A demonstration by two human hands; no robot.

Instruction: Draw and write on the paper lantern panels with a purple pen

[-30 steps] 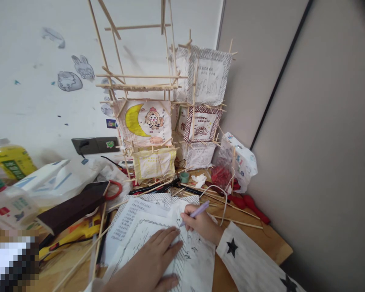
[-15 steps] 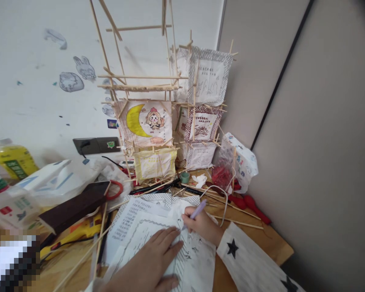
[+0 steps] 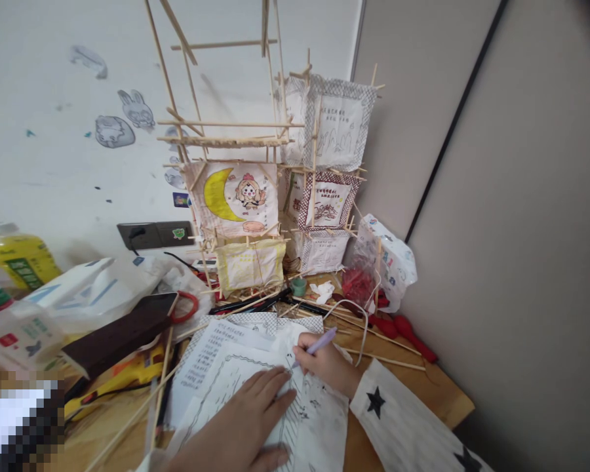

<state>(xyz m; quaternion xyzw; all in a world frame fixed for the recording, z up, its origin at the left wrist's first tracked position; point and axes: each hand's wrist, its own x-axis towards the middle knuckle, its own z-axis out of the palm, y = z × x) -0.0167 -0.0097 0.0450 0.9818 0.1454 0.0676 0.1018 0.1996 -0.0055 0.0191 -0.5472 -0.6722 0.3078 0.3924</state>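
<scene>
A lavender pen (image 3: 320, 342) is pinched in my right hand (image 3: 327, 367), its tip down on a sheet of white paper (image 3: 319, 429). Slanted lines and small dark marks cover part of that sheet. My left hand (image 3: 255, 416) lies flat on the paper, fingers stretched out, left of the pen tip. Under it shows a wavy-line border along the drawing's left and top. A page of handwriting (image 3: 196, 364) lies partly beneath, at the left.
Stick-frame lanterns with drawn paper panels (image 3: 240, 200) stand behind the papers. Left are a dark oblong box (image 3: 118, 334), a yellow glue gun (image 3: 118, 383), bottles (image 3: 22, 259) and red-handled scissors (image 3: 185, 308). Thin sticks (image 3: 393, 354), a cord and a plastic bag (image 3: 391, 262) lie right.
The pen has tilted a little further to the right and its tip has shifted slightly. My left hand stays in place on the paper.
</scene>
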